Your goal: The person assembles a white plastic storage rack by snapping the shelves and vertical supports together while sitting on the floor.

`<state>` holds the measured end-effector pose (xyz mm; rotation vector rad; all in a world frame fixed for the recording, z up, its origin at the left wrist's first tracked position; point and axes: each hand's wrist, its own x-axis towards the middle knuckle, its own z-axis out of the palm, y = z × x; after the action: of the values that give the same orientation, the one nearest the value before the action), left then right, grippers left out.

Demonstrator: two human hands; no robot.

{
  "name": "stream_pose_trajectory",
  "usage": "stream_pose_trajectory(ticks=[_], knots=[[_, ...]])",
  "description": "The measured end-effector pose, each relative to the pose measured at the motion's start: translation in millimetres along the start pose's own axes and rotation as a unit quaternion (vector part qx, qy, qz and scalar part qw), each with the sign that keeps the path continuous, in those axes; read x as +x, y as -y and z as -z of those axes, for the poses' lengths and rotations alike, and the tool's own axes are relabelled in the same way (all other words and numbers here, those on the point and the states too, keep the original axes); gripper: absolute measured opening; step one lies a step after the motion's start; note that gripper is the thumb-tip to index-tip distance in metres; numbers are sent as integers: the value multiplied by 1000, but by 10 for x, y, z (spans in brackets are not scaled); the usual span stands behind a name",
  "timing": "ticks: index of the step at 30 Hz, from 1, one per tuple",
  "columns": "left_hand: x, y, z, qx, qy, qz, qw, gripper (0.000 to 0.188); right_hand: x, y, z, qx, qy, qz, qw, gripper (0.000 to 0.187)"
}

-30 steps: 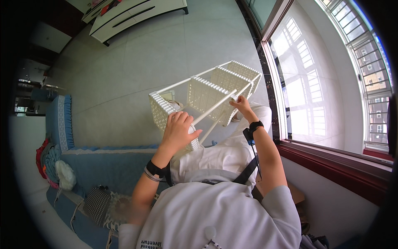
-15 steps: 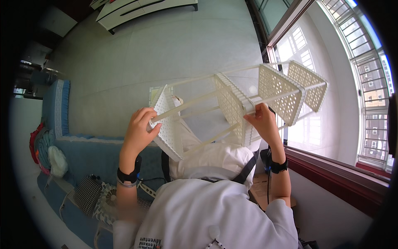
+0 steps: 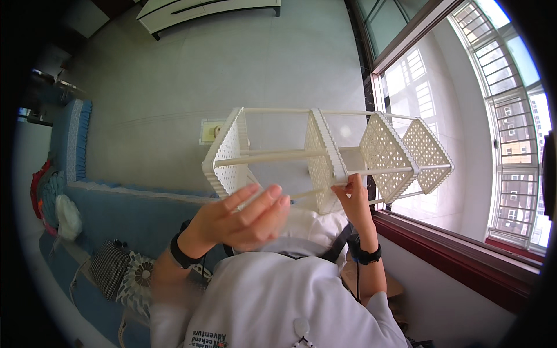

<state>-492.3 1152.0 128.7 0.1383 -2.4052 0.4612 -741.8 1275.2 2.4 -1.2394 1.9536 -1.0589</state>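
A cream plastic shelf rack (image 3: pixel 386 156) lies on its side across my lap, its perforated shelves with scalloped rims joined by thin rods. My right hand (image 3: pixel 355 200) pinches the near corner of the second shelf from the left, where a rod meets the rim. Just below the leftmost shelf (image 3: pixel 226 153), my left hand (image 3: pixel 243 217) hovers with its fingers stretched out and apart, slightly blurred and holding nothing. That hand hides part of the rack's near side.
A blue sofa (image 3: pixel 136 203) with patterned cushions (image 3: pixel 138 278) is on my left. To the right are a red-framed sliding door (image 3: pixel 458 246) and a barred window (image 3: pixel 510 133). A white cabinet (image 3: pixel 203 13) stands across the tiled floor, and a small yellowish square item (image 3: pixel 210 132) lies beyond the rack.
My left hand has let go of the leftmost shelf's corner and moved right and toward me. The rack has turned slightly; my right hand keeps its grip, a little lower.
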Motion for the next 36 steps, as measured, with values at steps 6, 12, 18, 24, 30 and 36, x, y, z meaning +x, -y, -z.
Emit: stream_pose_trajectory(ticks=[6, 12, 18, 24, 30, 36], knots=[[614, -211, 517, -105, 16, -83, 991, 5, -54, -93, -44, -38, 6, -18, 999, 29], [777, -380, 702, -57, -122, -79, 988, 12, -53, -44, -10, -18, -5, -44, 999, 30], [739, -318, 670, -78, -129, -102, 983, 15, -20, 13, 27, 10, -8, -35, 999, 29], [537, -165, 559, -86, -107, -157, 978, 14, -25, -61, -15, 18, -15, -29, 999, 28], [-181, 148, -273, -67, 185, 137, 971, 31, -172, 122, 186, -8, -14, -68, 998, 27], [-650, -29, -253, -96, 273, 238, 927, 25, -289, 168, 349, 4, 24, -50, 998, 26]])
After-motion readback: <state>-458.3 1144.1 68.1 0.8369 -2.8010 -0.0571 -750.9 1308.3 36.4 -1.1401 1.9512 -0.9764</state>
